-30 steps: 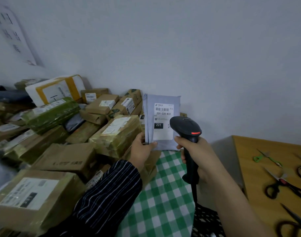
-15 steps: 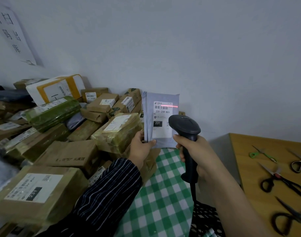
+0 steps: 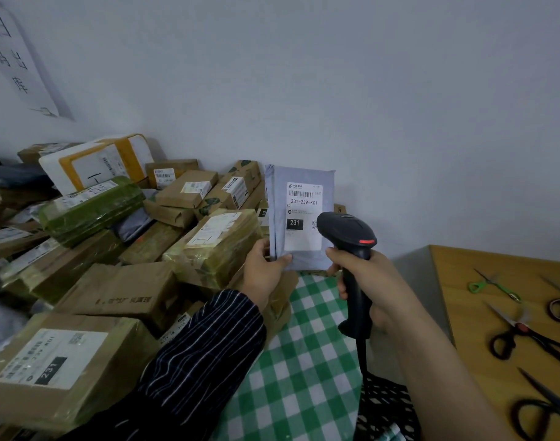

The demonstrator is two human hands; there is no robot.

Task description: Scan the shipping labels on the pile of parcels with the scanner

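Left hand (image 3: 266,268) has the grey mailer (image 3: 299,259) stood upright above the green check cloth (image 3: 304,361). The thumb is pinched onto the front at the lower left corner and the other fingers are behind, out of sight. Right hand (image 3: 371,281) is wrapped round the handle of the black scanner (image 3: 347,232), with the forefinger up near the trigger, though I can't tell if it's pressing. The scanner's head sits in front of the lower right corner of the shipping label (image 3: 304,214). The barcode (image 3: 301,194) is up at the top, above the 231-239-K01 line, and no red line shows on it at this instant. By my reading, the nose wants tipping up a touch so the beam crosses the bars end to end, with the mailer flat and square to it. The thumb sits just under the label's lower edge and should go no higher. It's a soft bag, so a crease across the bars could spoil the read; a little tension from the left hand would help. The pile of parcels (image 3: 113,249) lies to the left, many with labels up. Scissors (image 3: 527,338) lie on the wooden counter (image 3: 463,313), well apart.
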